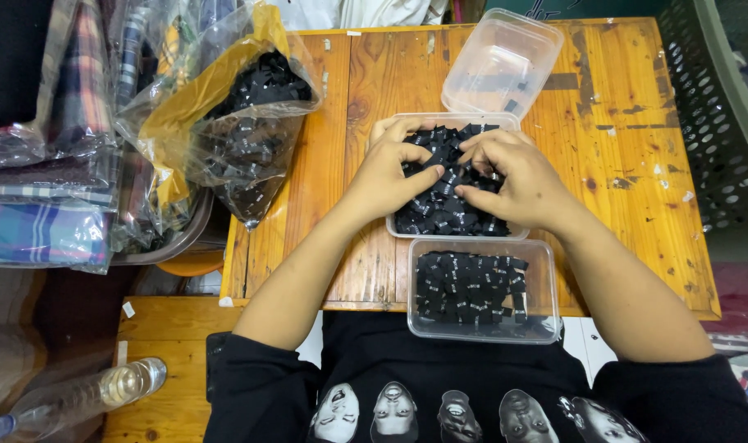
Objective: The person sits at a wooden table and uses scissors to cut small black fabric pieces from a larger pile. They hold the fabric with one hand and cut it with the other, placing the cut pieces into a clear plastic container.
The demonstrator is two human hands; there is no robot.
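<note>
A clear plastic tub [407,234] in the middle of the wooden table [620,148] is heaped with small black fabric labels [448,215]. My left hand [388,174] rests on the left of the heap, fingers curled into the labels. My right hand [517,176] lies on the right of the heap, fingertips pinching among the labels. A second clear tub [480,291] at the table's near edge holds more black labels laid flatter. I cannot tell whether either hand has a single label pinched.
An empty clear tub [502,61] lies tilted at the back. A plastic bag of black labels [251,123] sits at the left edge. Bagged plaid fabrics [54,164] are stacked left. A dark mesh basket [718,107] stands right; a plastic bottle [86,394] lies on the floor.
</note>
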